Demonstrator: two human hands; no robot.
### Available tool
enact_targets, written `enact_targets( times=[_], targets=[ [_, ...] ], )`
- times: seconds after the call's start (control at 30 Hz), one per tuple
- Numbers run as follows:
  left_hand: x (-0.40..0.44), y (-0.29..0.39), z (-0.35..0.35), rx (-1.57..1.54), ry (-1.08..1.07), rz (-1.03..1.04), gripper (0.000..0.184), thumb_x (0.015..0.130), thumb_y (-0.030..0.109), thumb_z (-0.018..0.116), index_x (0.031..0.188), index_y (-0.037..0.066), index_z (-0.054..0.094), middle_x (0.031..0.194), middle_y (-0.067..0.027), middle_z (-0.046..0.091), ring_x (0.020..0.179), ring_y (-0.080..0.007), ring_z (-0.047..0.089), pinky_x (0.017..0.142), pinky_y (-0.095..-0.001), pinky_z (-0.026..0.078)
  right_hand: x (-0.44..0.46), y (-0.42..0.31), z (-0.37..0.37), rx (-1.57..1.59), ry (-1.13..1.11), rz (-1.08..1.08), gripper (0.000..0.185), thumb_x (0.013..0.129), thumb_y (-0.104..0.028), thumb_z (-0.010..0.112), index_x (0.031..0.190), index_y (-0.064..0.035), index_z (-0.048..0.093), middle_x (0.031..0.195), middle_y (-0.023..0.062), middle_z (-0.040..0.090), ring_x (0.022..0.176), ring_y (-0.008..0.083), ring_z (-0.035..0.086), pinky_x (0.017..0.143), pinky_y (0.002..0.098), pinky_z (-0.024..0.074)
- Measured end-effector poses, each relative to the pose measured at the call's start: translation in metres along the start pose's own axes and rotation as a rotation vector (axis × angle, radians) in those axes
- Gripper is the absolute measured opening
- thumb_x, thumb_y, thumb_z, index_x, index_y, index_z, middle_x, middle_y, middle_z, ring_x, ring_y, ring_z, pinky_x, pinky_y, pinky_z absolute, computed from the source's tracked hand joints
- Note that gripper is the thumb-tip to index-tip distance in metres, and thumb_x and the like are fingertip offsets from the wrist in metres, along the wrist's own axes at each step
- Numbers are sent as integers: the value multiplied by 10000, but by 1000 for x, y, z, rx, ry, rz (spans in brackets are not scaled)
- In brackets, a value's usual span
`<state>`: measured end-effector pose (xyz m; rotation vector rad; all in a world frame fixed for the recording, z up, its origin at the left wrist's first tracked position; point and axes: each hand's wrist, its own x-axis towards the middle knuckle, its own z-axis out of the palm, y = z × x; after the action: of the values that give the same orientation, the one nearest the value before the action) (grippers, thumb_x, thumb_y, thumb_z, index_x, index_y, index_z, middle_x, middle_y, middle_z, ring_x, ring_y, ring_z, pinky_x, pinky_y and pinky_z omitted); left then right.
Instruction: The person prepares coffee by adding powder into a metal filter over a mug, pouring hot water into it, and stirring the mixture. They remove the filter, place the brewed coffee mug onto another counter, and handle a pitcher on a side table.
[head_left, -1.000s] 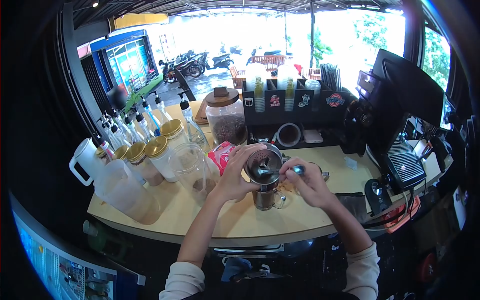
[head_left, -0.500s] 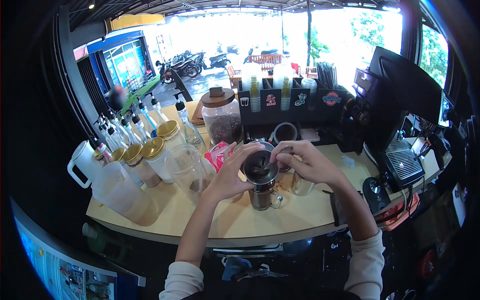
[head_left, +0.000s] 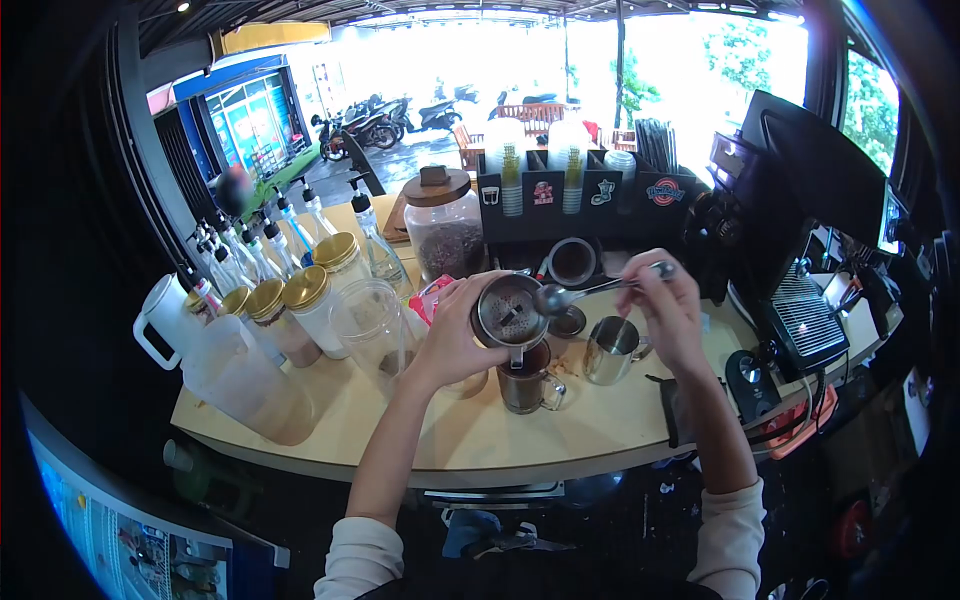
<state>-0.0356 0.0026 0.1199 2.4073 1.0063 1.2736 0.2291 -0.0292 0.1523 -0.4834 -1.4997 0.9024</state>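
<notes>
My left hand (head_left: 455, 330) is closed round the side of a round metal coffee drip filter (head_left: 508, 312), tilted so its inside faces me; dark specks and a small central piece show in it. Just below stands a glass mug (head_left: 524, 390) holding a dark brown liquid. In my right hand (head_left: 664, 312) a metal spoon (head_left: 595, 288) is gripped by its handle, its bowl at the filter's right rim. A metal cup (head_left: 610, 350) with a handle stands below that hand. A small round metal piece (head_left: 568, 321) lies between the cup and the filter.
Gold-lidded jars (head_left: 305, 287), a clear plastic pitcher (head_left: 245, 385) and pump bottles (head_left: 372, 235) crowd the left. A wooden-lidded bean jar (head_left: 442, 230) and a black cup holder (head_left: 545, 222) stand behind. On the right are a scale (head_left: 750, 385) and a black machine (head_left: 808, 325).
My right hand has moved right and up, bringing the spoon out of the filter. The filter has tipped and shifted slightly left, uncovering more of the mug's top.
</notes>
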Motion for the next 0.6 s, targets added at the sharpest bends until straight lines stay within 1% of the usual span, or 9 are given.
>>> enact_targets(
  times=[0.03, 0.1, 0.13, 0.2, 0.27, 0.33, 0.47, 0.53, 0.6],
  targets=[
    [1, -2, 1, -1, -1, -2, 803, 551, 228, 814, 1279, 114, 493, 1220, -79, 588, 1184, -269, 532, 1092, -438, 273, -4, 0, -4, 1, 1, 2, 167, 986, -133, 470, 981, 1, 569, 815, 48, 589, 745, 94, 563, 686, 246, 459],
    [3, -6, 3, -107, 19, -49, 764, 563, 227, 821, 1248, 80, 516, 1163, -93, 619, 1127, -253, 572, 1029, -400, 364, -12, 0, -12, 42, 172, -64, 161, 986, -124, 461, 974, 4, 558, 824, 67, 585, 744, 109, 569, 673, 260, 466],
    [4, -6, 3, -108, 18, -51, 764, 563, 227, 821, 1248, 80, 516, 1163, -93, 619, 1127, -253, 572, 1029, -400, 364, -16, 2, -15, 42, 173, -63, 161, 986, -124, 461, 974, 4, 558, 824, 67, 585, 744, 109, 569, 673, 260, 466],
    [6, -3, 4, -126, 62, -85, 743, 560, 216, 834, 1222, 66, 535, 1110, -101, 648, 1061, -244, 612, 969, -369, 427, -27, 11, -21, -41, 258, -19, 148, 982, -120, 472, 973, 5, 550, 827, 76, 581, 747, 121, 582, 678, 268, 476],
    [6, -3, 4, -155, 66, -107, 733, 553, 209, 840, 1208, 58, 546, 1098, -103, 654, 1043, -235, 621, 952, -355, 442, -43, 33, -28, -93, 256, -1, 102, 960, -77, 506, 982, 9, 557, 832, 76, 596, 749, 126, 589, 673, 267, 485],
    [7, -3, 4, -181, 72, -129, 724, 546, 202, 846, 1193, 51, 558, 1086, -105, 661, 1024, -226, 631, 936, -341, 456, -62, 51, -29, -176, 174, 124, 82, 930, -51, 562, 972, 16, 584, 819, 64, 621, 747, 115, 598, 687, 253, 494],
    [7, -5, 5, -152, 86, -135, 713, 540, 184, 850, 1176, 25, 570, 1051, -112, 674, 1011, -210, 639, 937, -328, 461, -91, 82, -26, -324, 113, 226, 116, 901, -73, 624, 962, 26, 633, 812, 59, 656, 747, 100, 610, 693, 241, 499],
    [7, -3, 5, -167, 89, -147, 710, 539, 178, 849, 1173, 18, 572, 1053, -114, 675, 1017, -203, 637, 936, -326, 462, -101, 88, -20, -406, 102, 378, 167, 881, -114, 663, 961, 32, 666, 815, 57, 673, 769, 95, 627, 709, 234, 502],
    [7, -2, 5, -173, 89, -158, 708, 538, 170, 847, 1170, 9, 572, 1054, -118, 675, 1018, -206, 638, 939, -328, 461, -107, 91, -16, -445, 96, 409, 190, 866, -116, 678, 990, 29, 675, 832, 75, 688, 781, 107, 641, 706, 250, 511]
  ],
)
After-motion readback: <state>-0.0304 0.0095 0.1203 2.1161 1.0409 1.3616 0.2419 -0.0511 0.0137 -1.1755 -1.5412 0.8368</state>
